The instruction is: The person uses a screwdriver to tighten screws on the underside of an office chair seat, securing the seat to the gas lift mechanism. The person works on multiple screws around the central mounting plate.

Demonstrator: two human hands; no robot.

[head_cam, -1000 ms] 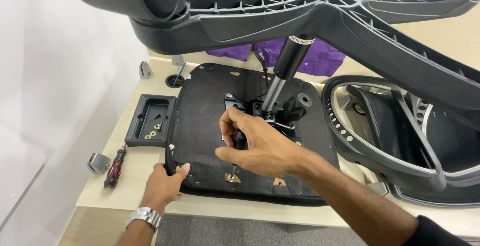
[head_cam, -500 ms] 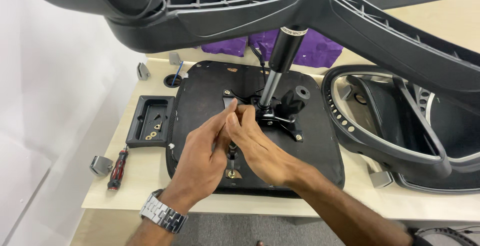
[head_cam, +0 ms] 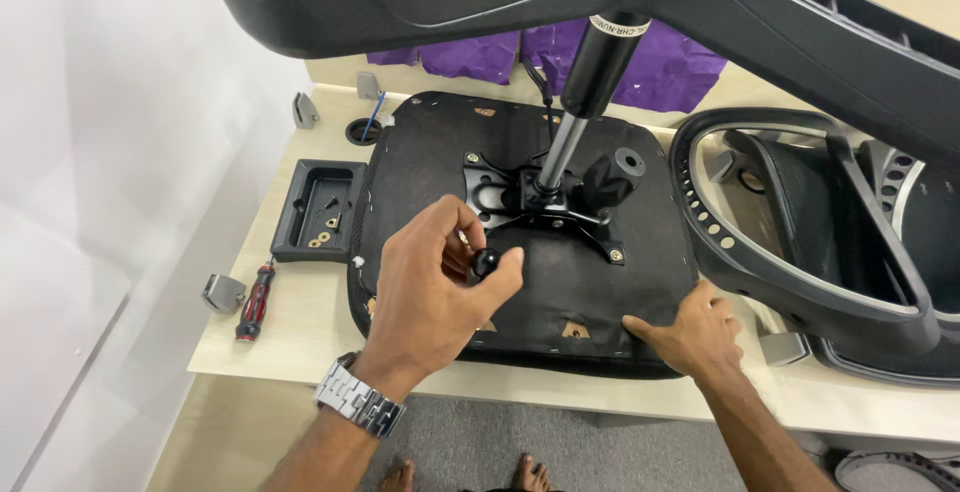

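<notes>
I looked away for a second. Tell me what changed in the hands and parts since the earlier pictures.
The right hand left the metal mechanism and moved down to the near right edge of the black seat base, where it rests flat. The left hand came up from the seat's left edge and now pinches a small black knob. The seat base, parts tray and screwdriver stayed put.

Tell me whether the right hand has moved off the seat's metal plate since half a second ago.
Yes. The right hand has left the metal plate at the seat's middle and now lies at the near edge of the seat underside, toward the backrest frame.
</notes>
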